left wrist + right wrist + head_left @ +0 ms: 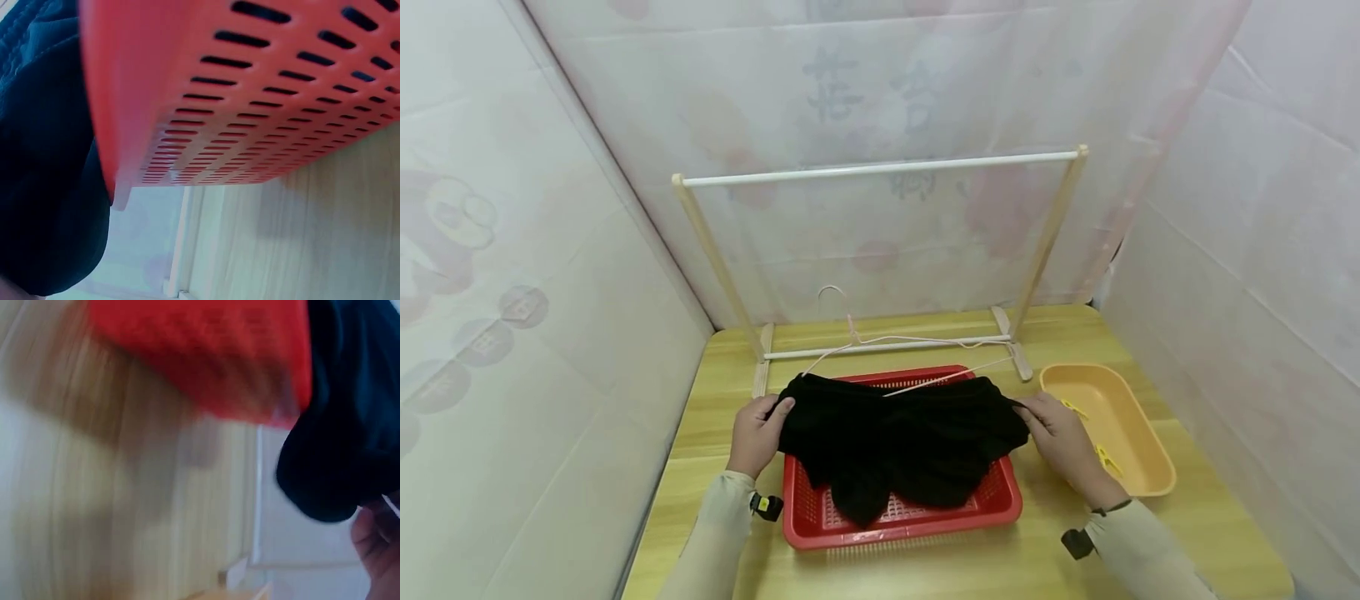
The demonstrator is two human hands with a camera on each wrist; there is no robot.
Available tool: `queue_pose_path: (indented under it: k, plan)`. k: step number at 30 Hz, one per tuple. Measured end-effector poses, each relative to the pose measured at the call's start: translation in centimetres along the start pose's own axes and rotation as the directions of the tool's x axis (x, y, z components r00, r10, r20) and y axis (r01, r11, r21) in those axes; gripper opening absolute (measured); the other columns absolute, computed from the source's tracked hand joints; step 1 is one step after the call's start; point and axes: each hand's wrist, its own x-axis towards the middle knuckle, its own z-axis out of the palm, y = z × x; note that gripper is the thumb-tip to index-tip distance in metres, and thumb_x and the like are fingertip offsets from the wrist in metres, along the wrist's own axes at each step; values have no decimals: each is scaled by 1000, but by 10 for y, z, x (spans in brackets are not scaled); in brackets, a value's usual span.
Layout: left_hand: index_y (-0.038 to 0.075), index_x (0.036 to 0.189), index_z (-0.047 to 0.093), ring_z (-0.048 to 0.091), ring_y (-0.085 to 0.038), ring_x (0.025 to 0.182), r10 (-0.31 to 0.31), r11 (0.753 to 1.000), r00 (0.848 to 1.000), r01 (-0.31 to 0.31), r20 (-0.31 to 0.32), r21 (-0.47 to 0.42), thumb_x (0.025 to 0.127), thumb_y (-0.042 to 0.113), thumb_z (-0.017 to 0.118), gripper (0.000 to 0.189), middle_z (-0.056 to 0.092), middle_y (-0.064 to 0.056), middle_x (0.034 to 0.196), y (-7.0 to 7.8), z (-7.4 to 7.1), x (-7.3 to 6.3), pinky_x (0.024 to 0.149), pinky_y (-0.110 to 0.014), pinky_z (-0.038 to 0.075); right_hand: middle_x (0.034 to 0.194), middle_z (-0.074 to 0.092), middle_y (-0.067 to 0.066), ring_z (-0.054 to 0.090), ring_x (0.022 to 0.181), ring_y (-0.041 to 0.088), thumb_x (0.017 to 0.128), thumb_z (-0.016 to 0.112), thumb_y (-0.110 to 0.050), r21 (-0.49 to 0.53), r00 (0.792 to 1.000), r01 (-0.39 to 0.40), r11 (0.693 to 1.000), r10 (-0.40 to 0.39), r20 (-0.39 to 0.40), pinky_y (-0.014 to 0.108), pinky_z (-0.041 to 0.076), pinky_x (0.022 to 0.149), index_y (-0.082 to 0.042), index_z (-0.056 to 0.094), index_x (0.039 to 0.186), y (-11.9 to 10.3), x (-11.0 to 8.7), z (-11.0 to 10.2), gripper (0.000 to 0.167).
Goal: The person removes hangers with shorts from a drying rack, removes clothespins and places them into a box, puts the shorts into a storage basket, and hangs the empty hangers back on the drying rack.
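Black shorts [895, 433] are stretched sideways over a red basket [902, 531], both legs hanging down into it. My left hand [757, 433] pinches their left end, thumb on top. At the other end my right hand [1062, 433] pinches a drawn-out corner of the cloth; its fingertips [369, 532] show at the fabric in the right wrist view. A pale pink wire hanger [852, 333] stands behind the shorts, hook upward. Its left end and part of its lower bar go out of sight behind or in the waistband, while its right end sticks out uncovered.
A wooden rack with a white top rail [880, 169] stands at the back of the table. To the right lies an orange-yellow tray [1093, 379] with yellow clothespins [1107, 460] in it. Printed cloth walls [880, 92] enclose the table.
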Motion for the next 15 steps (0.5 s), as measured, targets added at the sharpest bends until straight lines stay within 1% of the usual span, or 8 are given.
queue_pose_path:
  k: [2,4,8,11,13,14,15]
  plan:
    - [17,68,52,44,-15,58,-31,999,999,31,20,-19,103,25,67,39,42,4,61,0,1,-2,62,-32,39,90,67,-4,57,78,7,97,67,2,32,999,-28,999,27,26,25,48,68,-14,77,103,-6,0,2,21]
    - [18,71,53,44,-14,58,-50,998,998,52,46,-30,104,27,65,36,42,4,62,0,1,-5,61,-31,40,94,70,-2,62,81,8,100,63,1,72,997,-59,996,56,47,27,53,70,-15,76,104,-11,1,5,21]
    - [18,78,58,46,-13,59,-57,997,994,61,92,-42,105,28,63,30,47,3,65,-3,2,-10,61,-30,41,93,70,1,62,75,6,103,58,1,186,991,-126,974,114,73,26,55,63,-12,75,105,-21,2,9,21]
    - [17,81,60,47,-13,60,-64,995,993,71,97,-64,106,26,61,27,48,3,66,-6,3,-12,61,-30,41,90,70,1,63,73,6,104,58,0,247,987,-145,958,124,102,27,56,63,-10,74,103,-30,4,12,18]
    - [17,82,60,47,-13,60,-84,992,993,92,88,-87,106,25,61,26,48,2,67,-6,4,-13,61,-29,41,90,70,2,64,73,8,105,57,-1,294,984,-155,943,120,133,29,56,64,-9,72,103,-37,5,13,18]
    - [16,82,60,47,-13,60,-100,990,992,107,82,-91,107,23,60,26,48,1,67,-3,4,-14,61,-29,41,91,70,3,65,73,9,105,56,-1,323,981,-164,932,121,149,30,57,65,-9,72,104,-41,6,14,18]
    - [16,82,60,47,-13,60,-109,988,991,117,79,-99,107,23,60,26,48,1,67,-4,4,-14,62,-29,41,91,70,5,66,74,10,105,55,-1,357,979,-172,918,118,166,30,57,65,-7,71,104,-45,6,15,18]
